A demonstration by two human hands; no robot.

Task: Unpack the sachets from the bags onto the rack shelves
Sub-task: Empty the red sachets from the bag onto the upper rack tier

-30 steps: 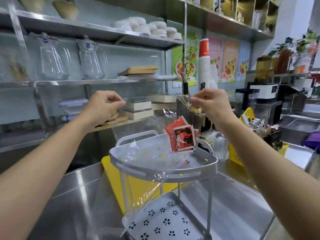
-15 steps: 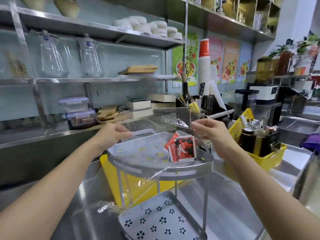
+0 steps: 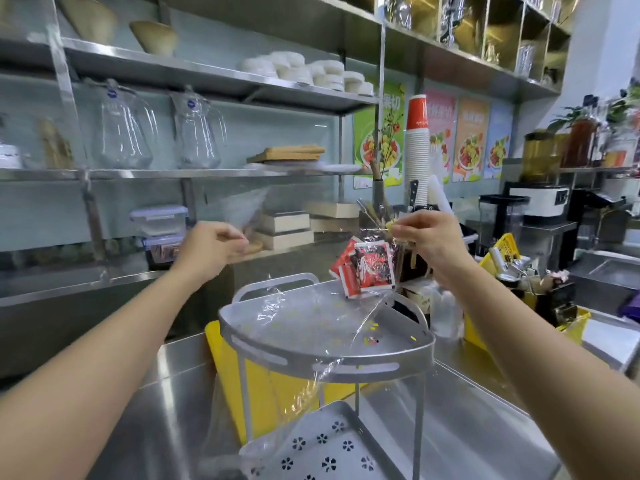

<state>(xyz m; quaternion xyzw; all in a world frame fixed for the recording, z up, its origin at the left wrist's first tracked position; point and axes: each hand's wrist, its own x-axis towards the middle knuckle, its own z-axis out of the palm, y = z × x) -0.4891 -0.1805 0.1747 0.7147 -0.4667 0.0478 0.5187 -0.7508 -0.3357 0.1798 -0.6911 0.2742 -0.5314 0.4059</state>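
Observation:
A clear plastic bag [image 3: 311, 327] hangs upside down over the grey two-tier rack [image 3: 325, 355]. My left hand [image 3: 211, 249] pinches one corner of the bag and my right hand [image 3: 431, 239] pinches the other, both raised above the top shelf. Several red and black sachets [image 3: 367, 268] are bunched inside the bag just below my right hand, a little above the top shelf's far right side. The bag's loose end drapes over the top shelf and down to the lower perforated shelf [image 3: 329, 452].
The rack stands on a steel counter [image 3: 467, 445], with a yellow board [image 3: 277, 393] behind it. A yellow basket of tools [image 3: 519, 271] and a utensil holder [image 3: 388, 216] sit to the right. Wall shelves with glass jugs [image 3: 124, 133] run along the back.
Both hands have risen again from just above the top shelf, lifting the bag. The sachets came up off the shelf's far side with it.

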